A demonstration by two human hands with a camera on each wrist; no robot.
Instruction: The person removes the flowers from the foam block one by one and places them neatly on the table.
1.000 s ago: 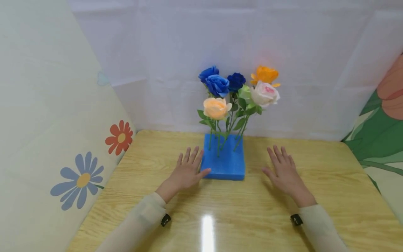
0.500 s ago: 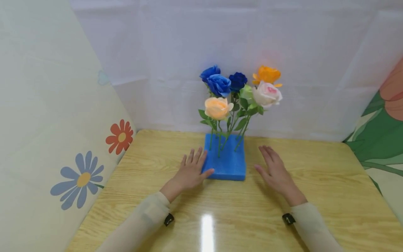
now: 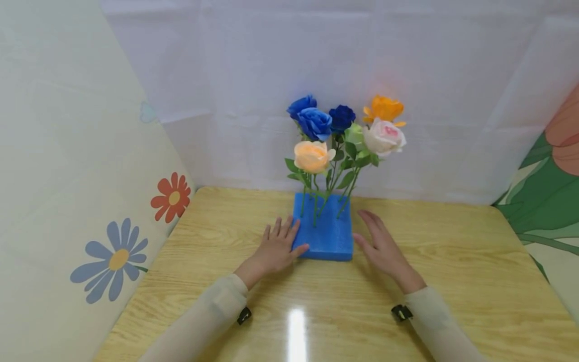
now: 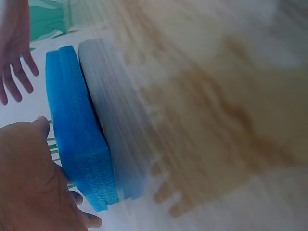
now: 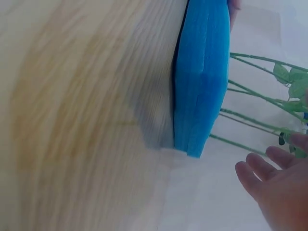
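A blue foam block (image 3: pixel 323 239) lies on the table, and several artificial roses stand upright in it. Among them are a peach rose (image 3: pixel 312 157), a blue rose (image 3: pixel 315 124), a dark blue rose (image 3: pixel 342 118), an orange rose (image 3: pixel 384 107) and a pale pink rose (image 3: pixel 384 137). My left hand (image 3: pixel 276 250) is at the block's left side with fingers spread, its thumb over the near left corner. To the right of the block is my right hand (image 3: pixel 384 249), fingers extended and holding nothing. In the right wrist view this hand (image 5: pixel 284 185) is apart from the foam.
The wooden table (image 3: pixel 461 246) extends to both sides of the block. A white cloth (image 3: pixel 253 75) hangs behind it. Flower-printed panels stand on the left and right, one with a red flower (image 3: pixel 171 197). Both sleeves carry a small black device (image 3: pixel 401 312).
My right hand has moved left, closer to the foam block. The left hand has shifted slightly right against the block's side. The roses stay as they were.
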